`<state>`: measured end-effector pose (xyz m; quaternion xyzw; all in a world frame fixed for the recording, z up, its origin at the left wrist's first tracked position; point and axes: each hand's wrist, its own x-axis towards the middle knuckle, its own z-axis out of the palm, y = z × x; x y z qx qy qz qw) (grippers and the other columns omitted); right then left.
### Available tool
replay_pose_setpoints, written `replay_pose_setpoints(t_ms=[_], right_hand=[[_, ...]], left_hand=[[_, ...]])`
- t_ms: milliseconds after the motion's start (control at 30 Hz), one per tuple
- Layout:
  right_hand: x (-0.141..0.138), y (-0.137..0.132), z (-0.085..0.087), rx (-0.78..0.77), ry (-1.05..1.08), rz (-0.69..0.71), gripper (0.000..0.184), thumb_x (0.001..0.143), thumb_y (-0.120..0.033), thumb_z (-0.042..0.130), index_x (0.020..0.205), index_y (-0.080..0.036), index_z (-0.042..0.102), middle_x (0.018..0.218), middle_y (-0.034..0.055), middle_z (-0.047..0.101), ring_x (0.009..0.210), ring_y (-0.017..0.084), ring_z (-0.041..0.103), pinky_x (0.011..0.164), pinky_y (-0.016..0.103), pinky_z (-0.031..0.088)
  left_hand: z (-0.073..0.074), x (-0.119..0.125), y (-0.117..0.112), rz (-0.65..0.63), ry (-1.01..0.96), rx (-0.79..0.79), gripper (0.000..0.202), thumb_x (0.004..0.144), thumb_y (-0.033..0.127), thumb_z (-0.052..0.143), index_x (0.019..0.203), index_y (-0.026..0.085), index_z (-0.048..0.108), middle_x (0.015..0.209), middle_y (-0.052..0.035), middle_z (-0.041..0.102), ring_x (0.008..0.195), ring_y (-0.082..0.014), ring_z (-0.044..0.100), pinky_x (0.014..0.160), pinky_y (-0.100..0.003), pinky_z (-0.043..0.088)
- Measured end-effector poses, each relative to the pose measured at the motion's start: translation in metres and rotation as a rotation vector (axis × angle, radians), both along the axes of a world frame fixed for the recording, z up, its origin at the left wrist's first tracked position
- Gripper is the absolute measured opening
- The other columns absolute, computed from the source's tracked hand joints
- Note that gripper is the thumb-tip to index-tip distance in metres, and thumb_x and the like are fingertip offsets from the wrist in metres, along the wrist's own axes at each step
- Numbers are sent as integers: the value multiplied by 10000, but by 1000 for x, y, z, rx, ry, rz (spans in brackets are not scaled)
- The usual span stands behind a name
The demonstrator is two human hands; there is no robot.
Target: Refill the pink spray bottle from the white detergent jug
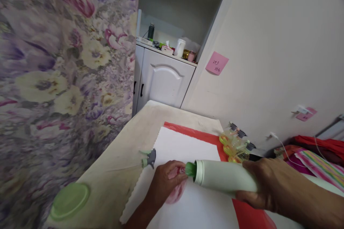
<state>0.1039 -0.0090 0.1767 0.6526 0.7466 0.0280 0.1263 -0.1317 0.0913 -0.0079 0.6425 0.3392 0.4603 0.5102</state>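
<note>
My left hand [170, 176] is closed round the neck of a small see-through pink bottle [176, 194] that stands on white paper [188, 143]. My right hand [264, 184] grips a pale green cylindrical bottle [223, 176], tipped nearly level with its threaded mouth facing left. Something bright green [190, 169] comes out of that mouth and meets the pink bottle's neck; I cannot tell whether it is a spout or liquid. A grey and green spray head [149, 158] lies by the paper's left edge.
A round green lid [70, 200] rests at the table's left front. Several yellow spray bottles [235, 146] stand at the right, beside a red sheet [199, 135] under the paper. Floral curtain [67, 78] hangs left; a white wall rises right. Colourful cloth [319, 168] lies beyond my right hand.
</note>
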Motion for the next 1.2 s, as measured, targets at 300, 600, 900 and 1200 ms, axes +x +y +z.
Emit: replay_pose_setpoints(t_ms=[300,600,900,1200], right_hand=[[-4,0,2,-20,-7,-14,437,788,-618,530,861,-209,667,742,134,740,606,302,689,520,322,348],[-1,0,0,39,-3,25,390,768,-586,581,838,-213,671,687,97,728,570,276,689,490,304,353],[-8,0,5,-40,7,-19,415,774,-591,553,871,-203,665,756,140,740,621,309,689,541,340,388],[-6,1,6,-29,-31,-3,457,791,-635,518,857,-207,662,755,132,739,615,304,682,546,349,363]], left_hand=[[2,0,-1,10,0,7,128,714,211,715,837,220,749,839,-12,769,828,-207,689,782,-265,506],[2,0,0,6,21,9,134,725,254,718,853,228,748,849,-15,769,838,-212,685,792,-277,503],[2,0,-1,-5,-10,-11,131,726,219,712,853,221,747,857,-17,767,852,-211,686,797,-268,497],[0,0,-1,-10,-17,-12,128,728,211,718,852,219,748,851,-9,761,849,-202,685,796,-256,496]])
